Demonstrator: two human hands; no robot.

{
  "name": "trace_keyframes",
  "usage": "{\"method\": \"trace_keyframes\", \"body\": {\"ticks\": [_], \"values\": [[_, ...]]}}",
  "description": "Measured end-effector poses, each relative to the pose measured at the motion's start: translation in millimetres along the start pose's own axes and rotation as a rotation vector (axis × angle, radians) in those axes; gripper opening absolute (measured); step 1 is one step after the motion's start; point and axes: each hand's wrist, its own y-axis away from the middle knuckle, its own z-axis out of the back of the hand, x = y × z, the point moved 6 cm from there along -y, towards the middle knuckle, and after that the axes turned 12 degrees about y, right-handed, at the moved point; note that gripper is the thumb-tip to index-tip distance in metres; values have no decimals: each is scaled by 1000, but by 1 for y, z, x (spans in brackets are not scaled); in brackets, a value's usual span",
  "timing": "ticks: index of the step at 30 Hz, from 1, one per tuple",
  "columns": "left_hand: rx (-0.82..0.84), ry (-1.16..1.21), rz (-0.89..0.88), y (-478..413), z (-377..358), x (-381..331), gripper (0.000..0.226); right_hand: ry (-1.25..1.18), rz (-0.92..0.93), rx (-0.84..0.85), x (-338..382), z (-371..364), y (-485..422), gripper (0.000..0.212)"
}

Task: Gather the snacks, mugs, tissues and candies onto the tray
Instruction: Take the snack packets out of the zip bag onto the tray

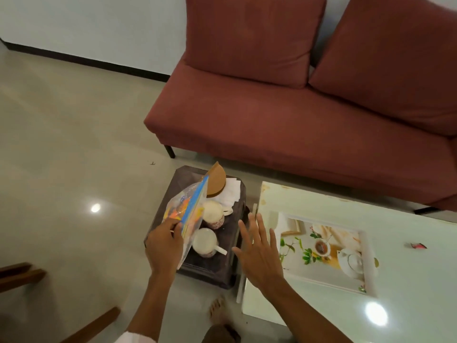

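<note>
Head view: the candy bag [188, 214] is gripped by the left hand [163, 246] over the left edge of the tray [210, 271], apparently for placing; the right hand [259, 256] is spread open, empty.

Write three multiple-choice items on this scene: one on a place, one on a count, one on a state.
1. Where do the tissues lie?
A. on the sofa
B. at the far end of the tray
C. on the floor

2. How many mugs stand on the tray?
A. three
B. one
C. two

3. What is the left hand doing?
A. gripping the candy bag
B. lying flat on the glass table
C. holding a mug by its handle

Answers:
1 B: the tissues lie on the tray, beyond the mugs.
2 C: two mugs show, one behind the other.
3 A: its thumb and fingers pinch the bag's lower edge.
</note>
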Motion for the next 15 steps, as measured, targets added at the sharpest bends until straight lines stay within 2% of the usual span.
{"method": "trace_keyframes", "body": {"ticks": [4,8,11,15], "values": [[-133,101,-6,-20,37,-2,10,-134,28,4,38,19,-14,63],[-175,176,-80,-32,88,-18,11,-524,-1,-55,69,63,-23,44],[-128,188,-240,-17,122,-49,9,-957,-104,-47,78,104,-22,23],[-23,119,-569,38,134,-98,13,-1405,-132,138,78,146,-2,35]]}}
